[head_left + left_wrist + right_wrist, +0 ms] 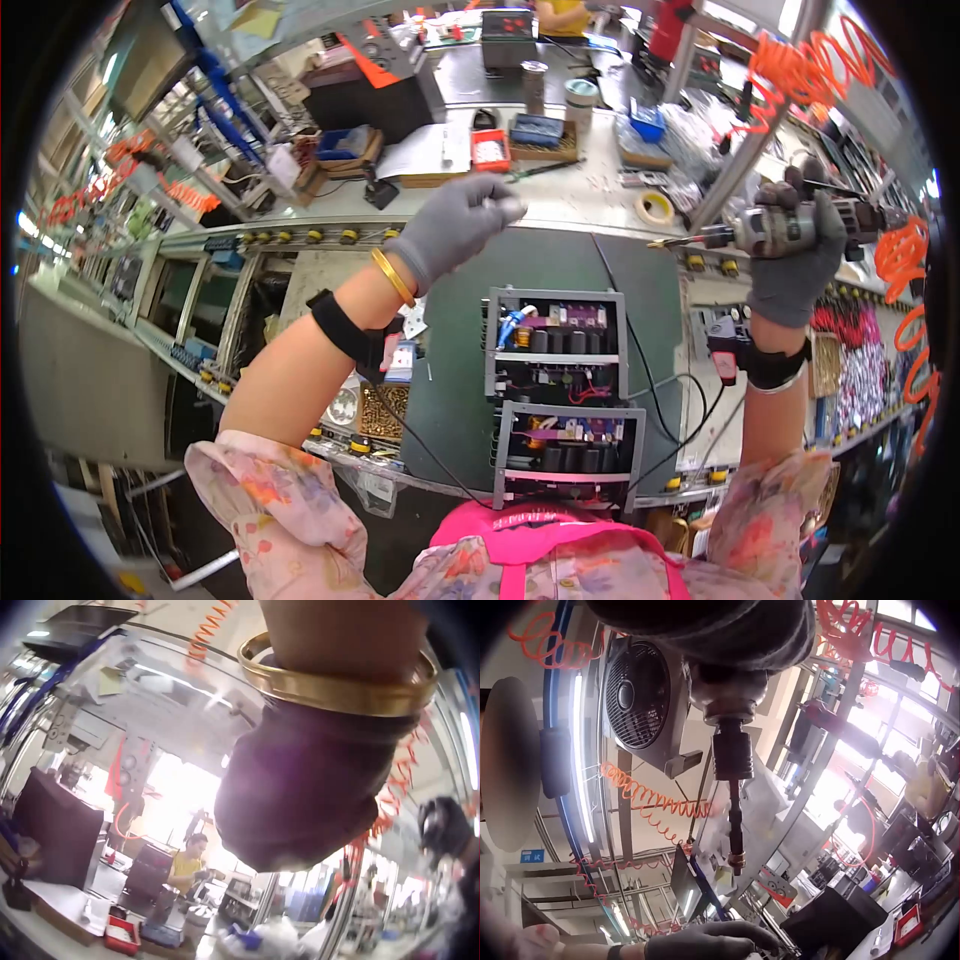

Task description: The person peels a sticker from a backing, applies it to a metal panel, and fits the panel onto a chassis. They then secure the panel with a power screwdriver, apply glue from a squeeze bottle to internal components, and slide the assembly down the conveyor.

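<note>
The gloved left hand (455, 232) is raised above the green mat (455, 330), its fingers bent; whether anything small lies inside them is hidden. It fills the top of the left wrist view as a dark rounded shape (300, 787). On the right, the gloved right hand (800, 265) grips a metal-bodied power driver (780, 230), its bit pointing left. A brass-coloured piece (737, 862) sits at the bit's tip in the right wrist view. Two grey-framed units with circuit parts, an upper one (556, 357) and a lower one (570, 476), stand on the mat, touched by neither hand.
A box of brass-coloured parts (382, 412) is left of the mat. Behind are a red tray (490, 150), a blue tray (537, 130) and a tape roll (655, 208). Black cables cross the mat's right side. Orange coiled hoses (815, 75) hang at the right.
</note>
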Demonstrator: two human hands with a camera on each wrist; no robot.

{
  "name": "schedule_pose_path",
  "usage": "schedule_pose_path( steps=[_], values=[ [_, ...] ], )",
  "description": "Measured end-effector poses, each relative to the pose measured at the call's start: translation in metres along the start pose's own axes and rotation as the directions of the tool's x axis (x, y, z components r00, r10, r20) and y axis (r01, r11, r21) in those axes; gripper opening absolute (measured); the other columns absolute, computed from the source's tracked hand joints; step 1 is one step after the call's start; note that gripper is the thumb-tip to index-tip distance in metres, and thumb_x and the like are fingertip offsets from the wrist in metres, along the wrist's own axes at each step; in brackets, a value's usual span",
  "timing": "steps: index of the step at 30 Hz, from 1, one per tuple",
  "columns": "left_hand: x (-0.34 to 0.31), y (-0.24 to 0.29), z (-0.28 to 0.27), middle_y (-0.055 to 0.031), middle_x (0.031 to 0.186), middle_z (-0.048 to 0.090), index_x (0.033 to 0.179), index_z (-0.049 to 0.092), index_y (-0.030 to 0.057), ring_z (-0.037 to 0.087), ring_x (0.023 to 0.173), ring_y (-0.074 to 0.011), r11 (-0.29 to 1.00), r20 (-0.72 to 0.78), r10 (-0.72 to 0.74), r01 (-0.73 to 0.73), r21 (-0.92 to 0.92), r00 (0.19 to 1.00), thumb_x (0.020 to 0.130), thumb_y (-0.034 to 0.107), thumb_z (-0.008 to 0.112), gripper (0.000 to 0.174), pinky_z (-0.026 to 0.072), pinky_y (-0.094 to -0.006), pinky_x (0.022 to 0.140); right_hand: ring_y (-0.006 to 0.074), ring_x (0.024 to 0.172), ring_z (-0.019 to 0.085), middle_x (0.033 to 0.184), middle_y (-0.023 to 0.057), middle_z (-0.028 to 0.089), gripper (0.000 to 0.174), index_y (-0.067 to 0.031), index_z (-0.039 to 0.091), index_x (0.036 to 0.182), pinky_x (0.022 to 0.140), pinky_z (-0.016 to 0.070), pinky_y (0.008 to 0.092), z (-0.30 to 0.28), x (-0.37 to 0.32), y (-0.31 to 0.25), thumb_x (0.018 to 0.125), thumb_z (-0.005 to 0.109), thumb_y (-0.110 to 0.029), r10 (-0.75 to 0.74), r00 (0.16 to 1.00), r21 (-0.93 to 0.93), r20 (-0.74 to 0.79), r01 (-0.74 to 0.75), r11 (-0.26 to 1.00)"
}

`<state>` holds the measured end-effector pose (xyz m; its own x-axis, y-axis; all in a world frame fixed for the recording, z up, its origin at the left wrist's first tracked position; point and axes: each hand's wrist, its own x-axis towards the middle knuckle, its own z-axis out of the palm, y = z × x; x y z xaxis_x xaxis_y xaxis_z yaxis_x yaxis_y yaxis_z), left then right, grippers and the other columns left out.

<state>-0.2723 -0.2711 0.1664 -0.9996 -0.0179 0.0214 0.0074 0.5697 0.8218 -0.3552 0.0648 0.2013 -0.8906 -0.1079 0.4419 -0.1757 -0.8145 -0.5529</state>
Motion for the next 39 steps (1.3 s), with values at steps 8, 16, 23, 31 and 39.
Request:
schedule_pose_path(
  steps=[8,16,23,31,39],
  values=[
    [-0.004,-0.062,0.057,-0.0035,0.075,0.063,0.105,0.065,0.0221,0.064,0.074,-0.0238,0.528,0.629,-0.118,-0.488,0.695,0.768,0.094,0.035,0.043,0.027,0.0502,-0.0345,0.067,0.0153,0.077,0.057,0.092,0.0104,0.061,0.037,-0.0029,0.047,0.120,0.078,0.0482,0.0377,-0.011,-0.051,0.039,0.088,0.048,-0.020,-0.038,0.977,-0.100,-0.210,0.018,0.995],
    [0.020,-0.079,0.117,-0.0084,0.076,0.061,0.084,0.061,0.0142,0.062,0.073,-0.0306,0.602,0.701,0.205,-0.653,0.460,0.683,0.084,0.028,0.057,0.014,0.0492,-0.0417,0.061,0.0176,0.075,0.057,0.091,0.0108,0.059,0.039,0.0002,0.045,0.121,0.075,0.0498,0.0407,-0.040,-0.059,0.085,0.084,0.046,-0.009,-0.008,0.969,-0.231,-0.245,-0.050,0.972],
    [0.048,-0.078,0.151,-0.0144,0.074,0.063,0.080,0.064,0.0082,0.061,0.073,-0.0346,0.790,0.642,-0.036,-0.371,0.487,0.766,0.089,0.035,0.048,0.033,0.0478,-0.0436,0.068,0.0174,0.078,0.059,0.096,0.0112,0.057,0.043,0.0010,0.044,0.122,0.074,0.0524,0.0376,-0.065,-0.070,0.110,0.079,0.049,-0.005,0.006,0.994,-0.367,-0.110,-0.047,0.929],
    [0.060,-0.096,0.148,-0.0131,0.077,0.065,0.088,0.067,0.0086,0.061,0.074,-0.0328,0.906,0.682,0.006,-0.292,0.305,0.731,0.088,0.035,0.050,0.031,0.0464,-0.0403,0.069,0.0180,0.079,0.060,0.098,0.0117,0.059,0.044,-0.0015,0.046,0.121,0.075,0.0517,0.0370,-0.087,-0.084,0.136,0.078,0.056,0.003,0.027,0.999,-0.303,-0.042,-0.038,0.952],
    [0.061,-0.097,0.146,-0.0113,0.078,0.065,0.090,0.067,0.0097,0.062,0.075,-0.0294,0.928,0.716,-0.027,-0.248,0.277,0.697,0.084,0.032,0.056,0.026,0.0469,-0.0383,0.069,0.0178,0.081,0.061,0.099,0.0101,0.059,0.044,-0.0031,0.047,0.119,0.075,0.0517,0.0345,-0.089,-0.096,0.154,0.077,0.057,0.008,0.045,0.999,-0.326,-0.013,-0.047,0.944]
  ],
)
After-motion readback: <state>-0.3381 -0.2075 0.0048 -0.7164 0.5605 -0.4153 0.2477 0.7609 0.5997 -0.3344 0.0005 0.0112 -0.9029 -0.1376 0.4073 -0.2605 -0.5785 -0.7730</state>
